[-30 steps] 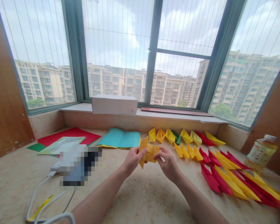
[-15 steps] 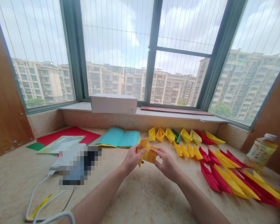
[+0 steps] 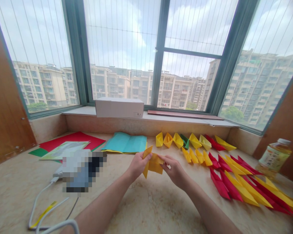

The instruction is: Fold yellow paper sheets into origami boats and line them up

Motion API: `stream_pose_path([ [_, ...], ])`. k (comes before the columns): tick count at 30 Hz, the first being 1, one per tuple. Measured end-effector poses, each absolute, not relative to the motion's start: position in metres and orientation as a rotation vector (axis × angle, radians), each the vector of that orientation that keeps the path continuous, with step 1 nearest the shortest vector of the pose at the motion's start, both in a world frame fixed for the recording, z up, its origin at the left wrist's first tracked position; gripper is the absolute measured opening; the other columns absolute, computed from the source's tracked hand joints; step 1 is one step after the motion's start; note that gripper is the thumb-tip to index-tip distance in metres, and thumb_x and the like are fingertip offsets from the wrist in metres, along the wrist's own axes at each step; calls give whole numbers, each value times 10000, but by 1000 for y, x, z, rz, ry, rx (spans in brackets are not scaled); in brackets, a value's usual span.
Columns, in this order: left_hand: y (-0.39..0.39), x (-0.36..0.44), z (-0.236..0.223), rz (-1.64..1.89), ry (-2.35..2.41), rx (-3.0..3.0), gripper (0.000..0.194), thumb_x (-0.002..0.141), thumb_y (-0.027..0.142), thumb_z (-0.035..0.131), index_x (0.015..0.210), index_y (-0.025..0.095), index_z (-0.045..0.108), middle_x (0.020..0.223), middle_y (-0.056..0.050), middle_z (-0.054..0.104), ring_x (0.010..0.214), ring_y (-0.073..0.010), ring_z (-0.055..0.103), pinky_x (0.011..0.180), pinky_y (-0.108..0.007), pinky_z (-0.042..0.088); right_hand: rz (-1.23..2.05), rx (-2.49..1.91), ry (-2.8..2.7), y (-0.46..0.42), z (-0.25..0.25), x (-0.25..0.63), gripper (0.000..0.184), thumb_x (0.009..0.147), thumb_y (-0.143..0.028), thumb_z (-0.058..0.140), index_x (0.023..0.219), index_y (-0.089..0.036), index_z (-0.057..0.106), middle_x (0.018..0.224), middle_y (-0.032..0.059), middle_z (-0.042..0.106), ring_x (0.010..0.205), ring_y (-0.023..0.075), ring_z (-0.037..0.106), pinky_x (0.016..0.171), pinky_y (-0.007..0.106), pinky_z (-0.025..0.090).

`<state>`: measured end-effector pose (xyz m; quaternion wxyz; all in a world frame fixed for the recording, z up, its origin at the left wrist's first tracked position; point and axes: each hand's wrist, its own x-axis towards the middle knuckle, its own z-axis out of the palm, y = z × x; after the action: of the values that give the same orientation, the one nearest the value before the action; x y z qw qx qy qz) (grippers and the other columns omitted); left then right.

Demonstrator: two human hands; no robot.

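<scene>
A folded piece of yellow paper (image 3: pixel 155 163) is held up between my two hands, above the stone counter. My left hand (image 3: pixel 138 165) pinches its left part, where a pointed flap stands upright beside the thumb. On the other side, my right hand (image 3: pixel 173 167) grips the right edge between thumb and fingers. Some of the fingertips behind the paper are hidden. Beyond my right hand stand small yellow folded paper boats (image 3: pixel 196 157) in a short row. Behind my left hand lies a sheet of turquoise paper (image 3: pixel 125 143) with yellow paper under it.
Several long red and yellow paper boats (image 3: pixel 244 191) cover the right side, near a drink bottle (image 3: pixel 274 157). Red paper (image 3: pixel 74 139) lies at the back left. A white cable (image 3: pixel 33 208) runs along the left front. A white box (image 3: pixel 119 108) rests on the sill.
The yellow paper has turned slightly in my hands, and its right part now shows broader and flatter. My right fingers have shifted along its right edge.
</scene>
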<state>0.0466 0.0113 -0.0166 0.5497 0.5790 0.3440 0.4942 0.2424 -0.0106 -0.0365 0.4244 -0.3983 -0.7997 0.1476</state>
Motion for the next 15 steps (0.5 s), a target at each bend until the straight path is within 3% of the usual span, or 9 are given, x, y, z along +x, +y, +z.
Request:
stream_pose_path([
  [7, 7, 50, -17, 1071, 746, 1384, 411, 724, 512, 735, 854, 125, 683, 802, -59, 702, 702, -173, 644, 642, -250, 496, 222, -1004, -1872, -9, -33, 243, 238, 937, -341, 532, 959, -242, 748, 1256, 103, 582, 1009, 221, 607, 892, 384, 507],
  [9, 6, 51, -19, 1041, 742, 1415, 412, 720, 522, 733, 824, 127, 677, 770, -50, 685, 688, -167, 627, 624, -241, 483, 231, -1021, -1879, -11, -31, 241, 241, 941, -340, 519, 915, -215, 724, 1154, 102, 650, 988, 228, 625, 877, 372, 505],
  [12, 7, 51, -22, 996, 736, 1480, 435, 731, 545, 713, 820, 122, 669, 777, -52, 667, 707, -168, 611, 634, -242, 474, 250, -1087, -1849, -14, -30, 238, 251, 945, -346, 502, 878, -195, 691, 862, 65, 710, 795, 211, 648, 734, 325, 509],
  [15, 8, 51, -25, 932, 723, 1557, 472, 760, 582, 665, 827, 115, 661, 791, -57, 658, 725, -170, 599, 658, -249, 469, 230, -1118, -1790, -16, -31, 236, 250, 941, -357, 512, 865, -196, 688, 811, 49, 718, 733, 205, 649, 674, 308, 496],
])
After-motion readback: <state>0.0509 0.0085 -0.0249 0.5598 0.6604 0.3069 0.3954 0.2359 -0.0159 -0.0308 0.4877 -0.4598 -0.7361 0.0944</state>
